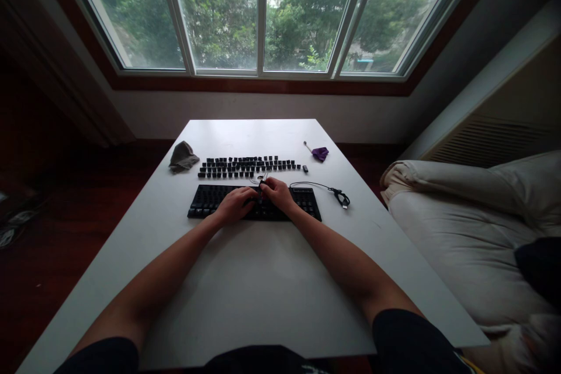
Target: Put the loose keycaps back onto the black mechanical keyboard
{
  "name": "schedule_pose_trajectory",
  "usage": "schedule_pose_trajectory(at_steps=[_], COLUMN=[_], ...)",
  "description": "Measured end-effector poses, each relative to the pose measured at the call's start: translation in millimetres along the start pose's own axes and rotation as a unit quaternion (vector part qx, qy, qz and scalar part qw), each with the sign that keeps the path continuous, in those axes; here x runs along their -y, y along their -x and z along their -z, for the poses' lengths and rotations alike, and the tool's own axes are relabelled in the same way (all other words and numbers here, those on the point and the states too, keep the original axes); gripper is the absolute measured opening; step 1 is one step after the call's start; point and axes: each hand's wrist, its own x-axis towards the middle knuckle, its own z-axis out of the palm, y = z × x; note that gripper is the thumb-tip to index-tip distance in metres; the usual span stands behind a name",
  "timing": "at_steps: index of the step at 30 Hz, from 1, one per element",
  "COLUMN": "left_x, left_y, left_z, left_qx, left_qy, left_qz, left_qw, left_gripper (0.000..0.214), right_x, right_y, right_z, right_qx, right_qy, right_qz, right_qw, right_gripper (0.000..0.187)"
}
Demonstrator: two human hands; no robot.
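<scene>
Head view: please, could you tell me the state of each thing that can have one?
Left hand: fingers bent, over the keyboard.
Right hand: finger and thumb close together; grip unclear.
Keyboard: lying flat, partly covered.
Loose keycaps: off the keyboard, in rows behind it.
Cable: end part bundled.
Gray cloth: crumpled.
Purple cloth: bunched.
Window: cannot tell whether shut.

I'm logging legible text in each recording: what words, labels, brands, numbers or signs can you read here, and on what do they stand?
Readable text: none.
Keyboard: key legends and the light marks at its upper right are too small to read.
Loose keycaps: any legends are too small to make out.
Shirt: white marks at the bottom edge, too cut off and blurred to read.
</scene>
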Motion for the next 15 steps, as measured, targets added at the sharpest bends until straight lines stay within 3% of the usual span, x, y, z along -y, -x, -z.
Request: schedule_pose_trajectory(at_steps=[15], left_x=[-0.3], left_y=[1.5], left_z=[0.5], left_qx=[0.002], left_qy=[-0.008], left_qz=[-0.013], left_qw=[1.0], left_gripper=[0.028], right_x=[2.3], right_y=[-2.7], right_z=[2.3], right_qx=[0.04], right_qy=[-0.126], right_qz=[-0.024], right_qw=[0.991], right_gripper=[0.032])
